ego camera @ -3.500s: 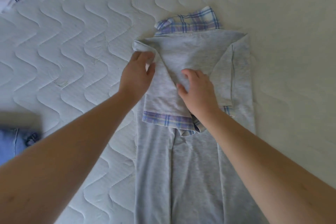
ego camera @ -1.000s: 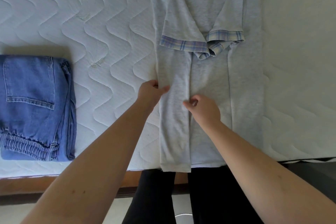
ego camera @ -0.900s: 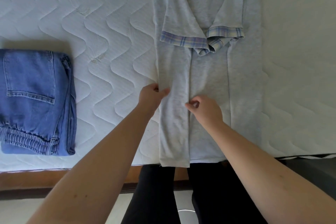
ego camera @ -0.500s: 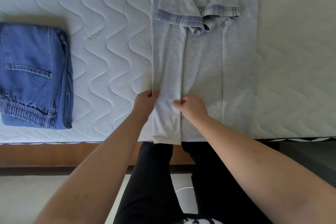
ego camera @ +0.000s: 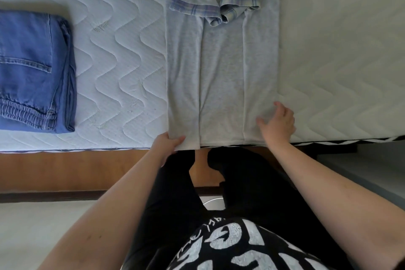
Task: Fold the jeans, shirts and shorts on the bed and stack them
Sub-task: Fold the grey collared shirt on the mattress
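Observation:
A light grey shirt (ego camera: 221,61) with plaid-trimmed sleeves lies lengthwise on the mattress, both sides folded inward, its hem at the near bed edge. My left hand (ego camera: 167,141) pinches the hem's near left corner. Over the shirt's near right corner is my right hand (ego camera: 278,121), fingers spread and loosely bent, holding nothing. Folded blue jeans (ego camera: 32,72) sit at the left on the mattress.
The white quilted mattress (ego camera: 114,55) spreads around the shirt, with bare surface to the right. A wooden bed frame (ego camera: 65,171) runs along the near edge. My black-clad legs stand against it, pale floor below.
Both hands slid down the shirt to its hem. My left hand took the near left corner, and my right hand let go of the middle fold and moved right to the other corner.

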`<state>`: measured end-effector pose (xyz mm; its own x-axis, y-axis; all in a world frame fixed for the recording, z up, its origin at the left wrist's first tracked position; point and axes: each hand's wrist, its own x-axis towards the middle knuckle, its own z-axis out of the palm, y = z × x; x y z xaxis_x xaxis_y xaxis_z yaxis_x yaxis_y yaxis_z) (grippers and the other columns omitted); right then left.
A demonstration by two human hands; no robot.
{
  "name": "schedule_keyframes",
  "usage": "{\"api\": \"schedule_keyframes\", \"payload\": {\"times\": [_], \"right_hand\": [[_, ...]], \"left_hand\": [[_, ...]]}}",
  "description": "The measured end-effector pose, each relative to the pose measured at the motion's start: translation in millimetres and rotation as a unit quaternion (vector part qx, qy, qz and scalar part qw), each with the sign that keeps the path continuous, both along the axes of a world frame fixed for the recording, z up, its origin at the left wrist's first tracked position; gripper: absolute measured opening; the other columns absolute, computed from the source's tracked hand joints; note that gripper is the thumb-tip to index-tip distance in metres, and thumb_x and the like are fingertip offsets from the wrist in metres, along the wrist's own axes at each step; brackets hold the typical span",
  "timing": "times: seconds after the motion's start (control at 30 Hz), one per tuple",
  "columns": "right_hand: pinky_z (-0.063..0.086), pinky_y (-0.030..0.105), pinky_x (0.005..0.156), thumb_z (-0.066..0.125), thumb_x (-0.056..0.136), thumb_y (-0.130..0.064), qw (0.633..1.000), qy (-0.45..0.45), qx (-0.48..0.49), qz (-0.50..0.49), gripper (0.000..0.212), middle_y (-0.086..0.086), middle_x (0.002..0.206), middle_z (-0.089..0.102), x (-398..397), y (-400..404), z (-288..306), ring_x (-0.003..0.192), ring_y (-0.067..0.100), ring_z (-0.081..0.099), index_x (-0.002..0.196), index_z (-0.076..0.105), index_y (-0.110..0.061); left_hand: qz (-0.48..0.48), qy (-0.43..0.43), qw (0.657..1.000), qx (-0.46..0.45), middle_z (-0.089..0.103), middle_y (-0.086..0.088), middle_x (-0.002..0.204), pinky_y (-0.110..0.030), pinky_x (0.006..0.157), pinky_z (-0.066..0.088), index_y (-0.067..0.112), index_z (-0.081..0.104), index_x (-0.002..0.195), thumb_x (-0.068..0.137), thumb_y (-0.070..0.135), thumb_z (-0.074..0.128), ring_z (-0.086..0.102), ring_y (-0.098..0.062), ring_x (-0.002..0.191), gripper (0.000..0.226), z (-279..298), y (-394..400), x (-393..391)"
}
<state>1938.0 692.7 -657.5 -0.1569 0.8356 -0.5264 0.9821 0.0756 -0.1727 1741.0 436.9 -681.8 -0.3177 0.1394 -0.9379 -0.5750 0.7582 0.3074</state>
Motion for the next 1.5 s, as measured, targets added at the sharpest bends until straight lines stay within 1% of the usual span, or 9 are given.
{"api": "schedule_keyframes", "payload": {"times": [0.23,0.4,0.57,0.67,0.73,0.93,1.1,1.27,1.5], "right_hand": [[0.050,0.040,0.092,0.069,0.086,-0.031,0.978,0.022,-0.196,-0.061,0.045,0.019,0.119,0.066,43,12,-6,0.108,0.035,0.062,0.120,0.064,-0.002],[0.043,0.029,0.084,0.067,0.088,-0.020,0.963,0.134,-0.201,-0.116,0.042,0.015,0.119,0.065,49,-2,13,0.105,0.029,0.061,0.125,0.056,-0.003],[0.036,0.022,0.099,0.061,0.094,-0.014,0.962,0.233,-0.139,-0.035,0.048,0.001,0.129,0.056,64,2,58,0.119,0.017,0.053,0.140,0.047,-0.018],[0.032,0.016,0.089,0.058,0.098,-0.016,0.963,0.211,-0.139,0.095,0.025,0.005,0.114,0.060,69,8,81,0.116,0.026,0.056,0.120,0.068,-0.018],[0.032,0.019,0.094,0.066,0.092,-0.016,0.954,0.184,-0.180,0.152,0.035,0.008,0.116,0.052,69,11,98,0.119,0.030,0.051,0.127,0.065,-0.016],[0.032,0.021,0.095,0.068,0.084,-0.002,0.955,0.148,-0.084,0.243,0.046,0.015,0.121,0.047,65,11,123,0.113,0.031,0.051,0.129,0.062,-0.009],[0.038,0.034,0.083,0.073,0.076,-0.003,0.945,0.161,0.084,0.271,0.020,0.018,0.106,0.053,52,8,143,0.096,0.038,0.054,0.096,0.075,-0.006],[0.039,0.050,0.101,0.071,0.073,-0.001,0.887,0.190,0.163,0.387,0.010,0.021,0.131,0.056,38,21,171,0.120,0.046,0.052,0.083,0.070,-0.002],[0.048,0.036,0.073,0.059,0.091,-0.005,0.871,0.170,0.108,0.449,0.034,0.014,0.099,0.070,25,45,201,0.089,0.034,0.065,0.122,0.068,-0.015]], "left_hand": [[0.101,-0.002,0.994,0.033,0.068,0.001,0.107,-0.021,0.069,0.056,0.017,0.060,0.110,0.091,0.021,0.071,0.069,-0.016,0.094,0.022,18,-6,23],[0.134,0.070,0.987,0.055,0.064,-0.009,0.114,-0.021,0.066,0.058,0.017,0.057,0.105,0.090,0.013,0.070,0.069,-0.020,0.095,0.020,52,-2,28],[-0.003,0.246,0.968,0.039,0.070,0.002,0.086,-0.018,0.052,0.050,0.047,0.042,0.123,0.090,0.025,0.069,0.072,-0.019,0.069,0.049,92,-5,33],[-0.075,0.274,0.957,0.059,0.072,0.007,0.084,-0.031,0.072,0.055,0.046,0.067,0.096,0.091,0.029,0.068,0.069,-0.019,0.079,0.017,110,-3,35],[-0.141,0.263,0.952,0.066,0.070,0.009,0.095,-0.033,0.086,0.052,0.040,0.070,0.103,0.088,0.029,0.072,0.065,-0.018,0.086,0.019,118,-4,32],[-0.324,0.334,0.882,0.077,0.049,0.004,0.104,-0.006,0.070,0.039,0.023,0.062,0.126,0.081,0.012,0.076,0.053,-0.001,0.076,0.048,151,1,21],[-0.289,0.449,0.845,0.043,0.051,-0.002,0.101,-0.039,0.090,0.043,0.017,0.074,0.100,0.082,0.019,0.076,0.056,-0.027,0.096,0.019,178,20,9],[-0.426,0.560,0.703,0.101,0.053,-0.018,0.136,-0.047,0.106,0.036,0.002,0.072,0.080,0.082,0.006,0.073,0.049,-0.039,0.127,0.005,201,34,-15],[-0.560,0.480,0.665,0.115,0.073,-0.005,0.107,-0.037,0.079,0.050,0.022,0.058,0.121,0.102,0.024,0.047,0.067,-0.032,0.094,0.022,238,45,-48]]}}
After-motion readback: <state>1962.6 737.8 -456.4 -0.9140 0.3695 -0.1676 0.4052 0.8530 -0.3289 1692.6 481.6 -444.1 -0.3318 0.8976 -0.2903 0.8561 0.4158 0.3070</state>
